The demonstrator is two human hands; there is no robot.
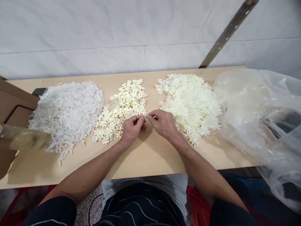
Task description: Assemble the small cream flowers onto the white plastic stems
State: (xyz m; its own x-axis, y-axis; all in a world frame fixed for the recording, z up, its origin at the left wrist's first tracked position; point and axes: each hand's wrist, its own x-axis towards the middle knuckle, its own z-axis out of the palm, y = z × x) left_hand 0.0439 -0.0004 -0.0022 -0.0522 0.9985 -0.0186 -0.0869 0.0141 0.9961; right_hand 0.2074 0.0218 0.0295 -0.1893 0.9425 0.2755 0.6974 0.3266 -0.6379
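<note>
My left hand (pixel 133 128) and my right hand (pixel 162 122) meet fingertip to fingertip over the middle of the wooden table (pixel 145 157). Both are closed in a pinch around something small that the fingers mostly hide. Just behind and left of my left hand lies a pile of small white flowers with yellow centres (pixel 127 100). To the right of my right hand spreads a larger heap of pale cream flower pieces (pixel 194 103). A heap of thin white slivers (pixel 70 110) covers the left part of the table.
A large clear plastic bag (pixel 254 106) sprawls over the table's right end and hangs off its edge. At the left stand a cardboard box (pixel 16 97) and a roll of clear tape or film (pixel 25 138). A tiled wall (pixel 122 34) runs behind, with a slotted metal bar (pixel 225 37).
</note>
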